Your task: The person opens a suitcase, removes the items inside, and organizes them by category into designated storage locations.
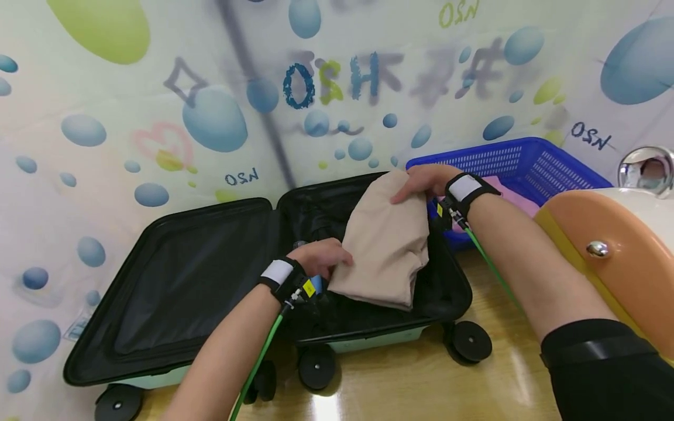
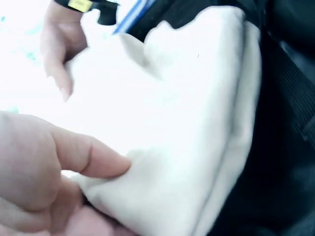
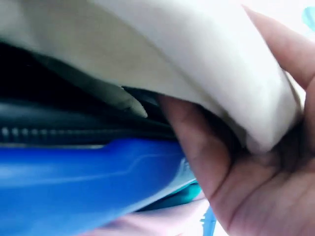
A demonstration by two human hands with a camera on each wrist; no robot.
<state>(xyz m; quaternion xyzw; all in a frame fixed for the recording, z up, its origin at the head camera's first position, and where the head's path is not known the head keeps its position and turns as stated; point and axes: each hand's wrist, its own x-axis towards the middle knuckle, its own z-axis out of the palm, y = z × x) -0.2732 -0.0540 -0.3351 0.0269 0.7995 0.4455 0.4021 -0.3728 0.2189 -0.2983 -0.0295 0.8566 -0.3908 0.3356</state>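
Note:
A folded beige cloth, perhaps a garment, is held over the right half of an open black-lined suitcase. My left hand pinches its lower left edge, the thumb on top in the left wrist view, where the folded layers show along one side. At the cloth's upper right corner, my right hand grips it with the thumb above and the fingers underneath, as the right wrist view shows. A small blue item in the suitcase is partly hidden by my left hand.
Behind the suitcase's right side stands a blue plastic basket with pink cloth inside. An orange and white rounded object is at the right. Black wheels stick out at the suitcase's near side, and a patterned curtain hangs behind.

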